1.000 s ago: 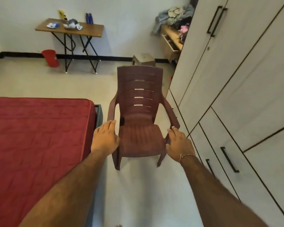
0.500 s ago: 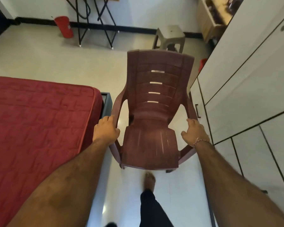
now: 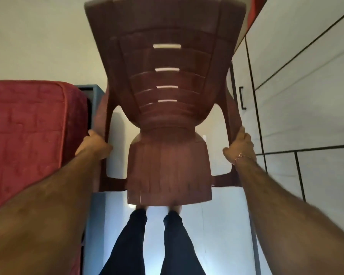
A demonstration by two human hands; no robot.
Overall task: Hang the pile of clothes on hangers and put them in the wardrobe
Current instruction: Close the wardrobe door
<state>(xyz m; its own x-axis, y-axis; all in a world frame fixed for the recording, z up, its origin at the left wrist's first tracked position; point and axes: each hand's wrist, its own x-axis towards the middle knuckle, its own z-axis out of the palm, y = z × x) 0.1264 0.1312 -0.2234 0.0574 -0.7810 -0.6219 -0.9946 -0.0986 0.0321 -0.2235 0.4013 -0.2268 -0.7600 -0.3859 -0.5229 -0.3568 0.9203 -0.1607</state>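
A: The brown plastic chair (image 3: 167,120) fills the view now. Half a second ago it sat lower, with the stool and the red bin visible beyond it; both are gone from sight.

B: And a second ago the hands only hovered near its seat. Now the left hand (image 3: 94,144) grips the chair's left armrest, fingers curled under it, thumb on top.

A: Same on the other side: the right hand (image 3: 239,148), with a thin bracelet (image 3: 241,156) at the wrist, is wrapped round the right armrest. Whether the legs are off the floor, I can't tell; the seat hides them.

B: Describe the chair.

A: Moulded plastic, ribbed in curved bands across the backrest, four narrow slots stacked down its middle. The seat has lengthwise grooves and a squared front edge. The whole thing is a bit blurred.

B: Left of the chair?

A: The bed (image 3: 32,132), covered in red quilted fabric with stitched panels, a grey-blue frame edge showing beside the chair's left arm.

B: Right of it?

A: The wardrobe (image 3: 306,80), pale flat panels split by dark lines, one black bar handle (image 3: 242,98) just beside the chair's right arm. Doors closed.

B: Below the chair?

A: The person's legs (image 3: 153,243) in dark trousers, on a glossy pale floor (image 3: 222,231), feet tucked under the seat's front edge.

B: The clothes, the hangers?

A: None in view from here.
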